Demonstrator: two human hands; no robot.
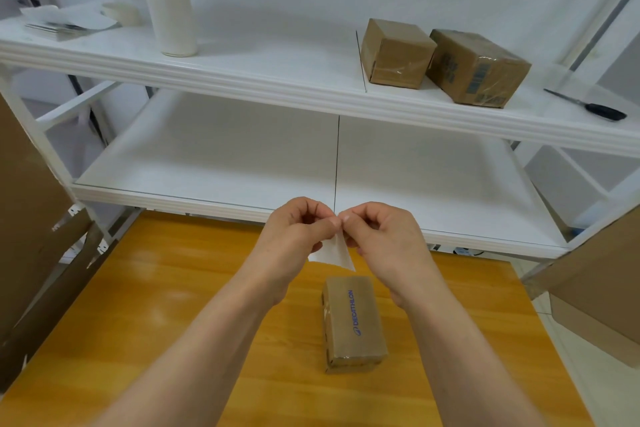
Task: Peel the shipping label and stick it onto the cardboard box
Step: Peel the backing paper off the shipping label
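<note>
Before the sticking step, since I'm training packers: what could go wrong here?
Both hands, left and right, pinch one corner of the label in mid-air, so it may curl onto itself or tear. The box lies unheld on the table; pressing could shift it and skew the label.

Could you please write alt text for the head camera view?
Both hands, left and right, pinch the top corner of a white shipping label above a small cardboard box on a wooden table. Two more boxes sit on the white shelf behind.
</note>
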